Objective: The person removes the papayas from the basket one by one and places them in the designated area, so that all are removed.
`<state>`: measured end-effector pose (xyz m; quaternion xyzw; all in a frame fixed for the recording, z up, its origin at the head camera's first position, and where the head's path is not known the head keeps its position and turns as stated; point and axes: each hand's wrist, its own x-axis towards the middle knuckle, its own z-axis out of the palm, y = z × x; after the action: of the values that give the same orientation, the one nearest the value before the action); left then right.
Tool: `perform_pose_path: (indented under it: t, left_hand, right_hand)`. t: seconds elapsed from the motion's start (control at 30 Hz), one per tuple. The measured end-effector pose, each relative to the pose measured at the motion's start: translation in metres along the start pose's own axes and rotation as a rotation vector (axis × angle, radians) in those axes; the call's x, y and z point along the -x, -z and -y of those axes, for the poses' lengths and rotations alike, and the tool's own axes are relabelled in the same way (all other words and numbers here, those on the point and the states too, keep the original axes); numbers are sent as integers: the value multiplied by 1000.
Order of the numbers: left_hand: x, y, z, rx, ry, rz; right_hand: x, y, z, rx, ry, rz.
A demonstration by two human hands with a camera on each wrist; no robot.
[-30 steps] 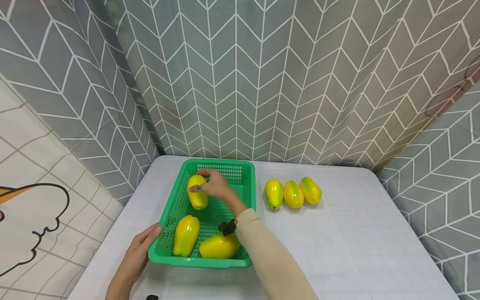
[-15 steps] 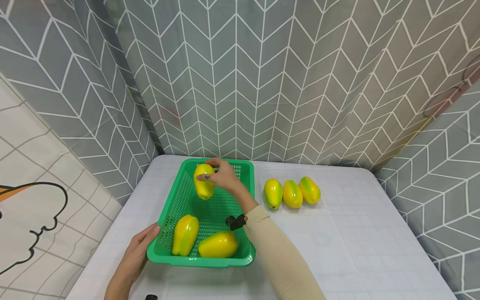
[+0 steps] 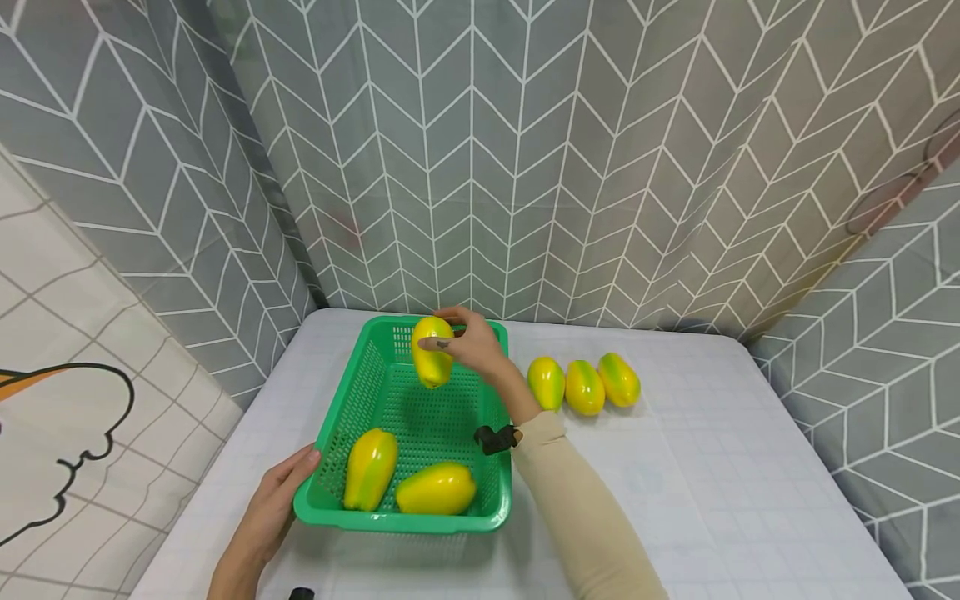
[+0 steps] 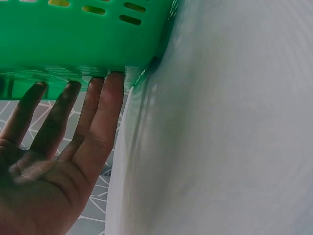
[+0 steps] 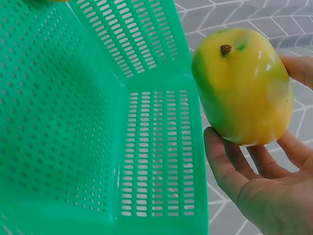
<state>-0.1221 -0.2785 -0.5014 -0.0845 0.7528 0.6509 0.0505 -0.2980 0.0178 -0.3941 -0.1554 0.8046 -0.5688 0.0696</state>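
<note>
Held papaya (image 3: 432, 368) moved right, right hand (image 3: 474, 343) pinching it; left hand (image 3: 279, 492) spread, touching basket (image 3: 405, 522); only right-wrist view shows stem (image 5: 225, 50).

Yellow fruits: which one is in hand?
The fruit gripped by the right hand, near the basket's far end; two others lie in the basket, three on the table.

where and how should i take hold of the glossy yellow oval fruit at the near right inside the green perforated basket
Probably across the middle, from above: the glossy yellow oval fruit lies on its side, long axis roughly along the near wall of the green perforated basket, with bare floor beyond its far flank.
</note>
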Motion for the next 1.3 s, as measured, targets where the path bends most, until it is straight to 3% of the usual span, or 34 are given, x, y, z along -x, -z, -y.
perform_pose_path:
  t: [0.6, 1.0, 1.3]
  left_hand:
    - [1, -1, -1, 17, 0, -8]
    - [1, -1, -1, 27, -29, 0]
    - [0, -1, 0, 17, 6, -7]
  right_hand:
    - [10, 53, -9, -2, 28, -48]
    - [25, 92, -22, 24, -8, -123]
    - [31, 108, -35, 49, -25, -141]
